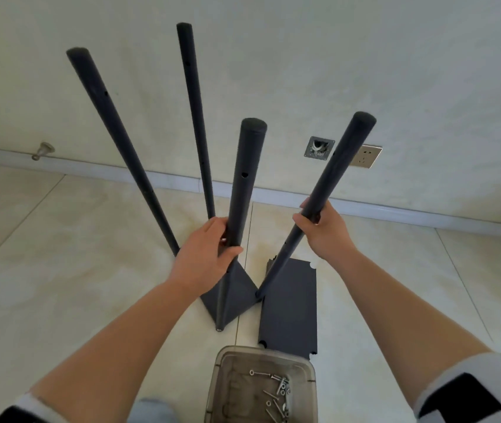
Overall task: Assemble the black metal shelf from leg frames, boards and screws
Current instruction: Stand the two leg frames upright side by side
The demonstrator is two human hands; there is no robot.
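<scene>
Hands grip two black legs [244,190] above floor boards [289,312].

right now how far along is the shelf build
Early stage. Done: four black legs stand upright around one board at floor level. In hand: the left hand grips the near-centre leg and the right hand grips the right leg. Left: a loose board lies flat on the floor, and screws sit unused in the plastic tray.

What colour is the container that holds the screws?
Translucent grey-brown container, seen in the head view, with silver screws inside.
</scene>
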